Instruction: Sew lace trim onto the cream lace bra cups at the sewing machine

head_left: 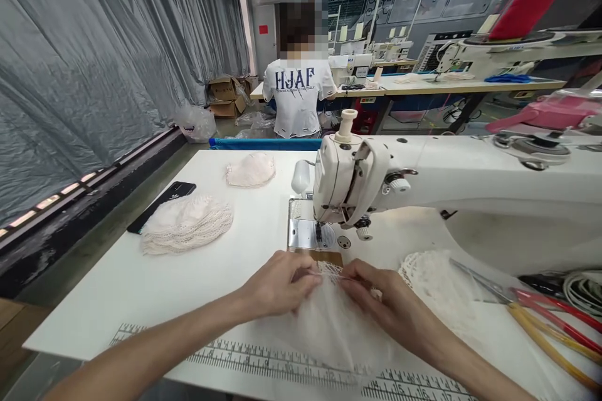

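Observation:
My left hand pinches the upper edge of a sheer white lace-edged fabric piece between thumb and fingers. My right hand grips the same edge a short way to the right, so a strip of lace runs between the two hands. Below them the sheer cloth hangs over the table's front part and the printed ruler. Just beyond my fingers is the needle and presser foot of a white sewing machine, apart from the cloth edge. Some fingertips are hidden behind the fabric and the hands.
Stacked cream lace pieces lie at left beside a dark phone; a smaller stack sits farther back. More lace and red-and-yellow-handled scissors are at right. Ahead, a person sits facing away at another machine table.

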A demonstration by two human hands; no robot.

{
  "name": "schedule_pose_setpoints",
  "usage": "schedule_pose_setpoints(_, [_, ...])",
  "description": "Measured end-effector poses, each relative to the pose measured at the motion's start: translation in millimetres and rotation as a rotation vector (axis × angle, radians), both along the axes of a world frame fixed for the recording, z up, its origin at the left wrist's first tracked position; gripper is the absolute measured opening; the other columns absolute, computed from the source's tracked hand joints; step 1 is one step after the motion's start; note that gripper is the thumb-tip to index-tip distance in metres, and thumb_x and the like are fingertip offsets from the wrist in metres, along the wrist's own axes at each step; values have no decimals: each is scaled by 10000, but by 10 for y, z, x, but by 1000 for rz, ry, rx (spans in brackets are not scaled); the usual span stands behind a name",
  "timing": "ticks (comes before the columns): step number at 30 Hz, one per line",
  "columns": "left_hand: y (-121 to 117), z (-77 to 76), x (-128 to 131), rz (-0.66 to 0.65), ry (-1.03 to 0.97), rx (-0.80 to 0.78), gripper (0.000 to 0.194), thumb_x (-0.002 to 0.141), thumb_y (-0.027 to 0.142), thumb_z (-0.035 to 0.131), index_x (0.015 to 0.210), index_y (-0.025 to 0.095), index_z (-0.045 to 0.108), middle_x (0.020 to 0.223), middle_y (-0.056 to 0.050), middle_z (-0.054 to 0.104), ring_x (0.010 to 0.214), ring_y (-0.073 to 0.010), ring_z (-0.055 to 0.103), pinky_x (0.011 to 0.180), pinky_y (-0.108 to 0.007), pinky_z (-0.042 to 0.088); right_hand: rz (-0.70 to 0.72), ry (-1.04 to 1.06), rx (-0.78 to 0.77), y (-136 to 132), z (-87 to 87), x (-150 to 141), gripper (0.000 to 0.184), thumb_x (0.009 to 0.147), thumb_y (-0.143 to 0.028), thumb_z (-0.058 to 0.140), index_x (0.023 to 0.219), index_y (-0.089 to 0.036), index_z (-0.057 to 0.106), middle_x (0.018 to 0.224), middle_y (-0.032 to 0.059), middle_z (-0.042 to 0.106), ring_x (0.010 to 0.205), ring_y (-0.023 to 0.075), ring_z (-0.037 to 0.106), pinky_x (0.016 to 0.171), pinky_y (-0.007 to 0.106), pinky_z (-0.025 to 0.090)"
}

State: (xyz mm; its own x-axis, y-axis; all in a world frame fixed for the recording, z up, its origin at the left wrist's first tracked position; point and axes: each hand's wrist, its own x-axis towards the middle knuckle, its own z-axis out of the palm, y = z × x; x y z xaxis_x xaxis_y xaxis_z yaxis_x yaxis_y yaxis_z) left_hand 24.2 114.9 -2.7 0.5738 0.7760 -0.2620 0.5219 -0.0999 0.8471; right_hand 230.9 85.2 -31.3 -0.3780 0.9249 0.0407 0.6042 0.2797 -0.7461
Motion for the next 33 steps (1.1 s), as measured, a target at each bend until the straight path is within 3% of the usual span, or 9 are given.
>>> schedule_pose_setpoints(2, [-2, 12, -6, -16, -19, -55, 240, 849, 357, 436, 764, 162, 549, 589, 24, 551, 412, -99, 522, 432, -191, 396, -27, 51, -100, -28, -1, 13, 257, 935, -380, 356, 775, -235, 495, 560, -30, 490, 487, 129, 449, 459, 236, 328])
schedule_pose_setpoints(4, [48, 7, 17, -16, -1, -54, 227, 854, 344, 423, 800, 165, 551, 641, 16, 580, 404, -92, 517, 431, -195, 393, -58, 39, -80, -22, -23, 13, 218, 935, -369, 345, 829, -237, 482, 533, -41, 460, 465, 130, 428, 455, 236, 307])
schedule_pose_setpoints(7, [170, -64, 83, 19, 145, 134, 192, 860, 289, 402, 833, 174, 553, 605, 17, 570, 466, -123, 527, 489, -225, 391, -93, -94, 48, 22, -83, 8, 172, 930, -322, 332, 1006, -235, 460, 533, -46, 469, 454, 145, 438, 465, 246, 294])
schedule_pose_setpoints(10, [243, -173, 130, 13, 317, 375, 150, 846, 243, 423, 851, 190, 563, 599, 10, 568, 589, -167, 547, 581, -263, 375, -41, -204, 112, 55, -128, 17, 269, 934, -277, 316, 1182, -257, 419, 568, -42, 519, 458, 149, 483, 467, 242, 297])
schedule_pose_setpoints(12, [248, -222, 135, -10, 369, 414, 142, 842, 235, 429, 885, 200, 560, 616, 12, 573, 597, -170, 540, 594, -269, 365, -1, -229, 129, 64, -139, 28, 316, 933, -250, 322, 1236, -281, 406, 599, -37, 560, 482, 149, 522, 475, 236, 317])
schedule_pose_setpoints(21, [209, -240, 114, -46, 411, 395, 223, 810, 170, 413, 1011, 201, 502, 505, 73, 448, 475, -129, 454, 545, -242, 373, 19, -196, 260, 65, -232, 57, 296, 943, -216, 335, 1140, -291, 542, 729, -2, 639, 495, 123, 560, 456, 217, 336])
schedule_pose_setpoints(29, [225, -199, 158, -65, 492, 436, 269, 805, 146, 421, 1062, 198, 483, 543, 65, 502, 517, -136, 491, 578, -257, 406, 61, -329, 362, 95, -270, 54, 292, 924, -194, 345, 1093, -301, 558, 672, -16, 595, 436, 119, 536, 417, 209, 259])
schedule_pose_setpoints(33, [197, -238, 152, -67, 546, 503, 275, 819, 161, 450, 1092, 194, 463, 605, 52, 563, 517, -139, 506, 517, -246, 385, 29, -344, 414, 98, -293, 34, 259, 927, -224, 366, 1090, -286, 559, 653, -20, 589, 431, 121, 535, 411, 217, 225])
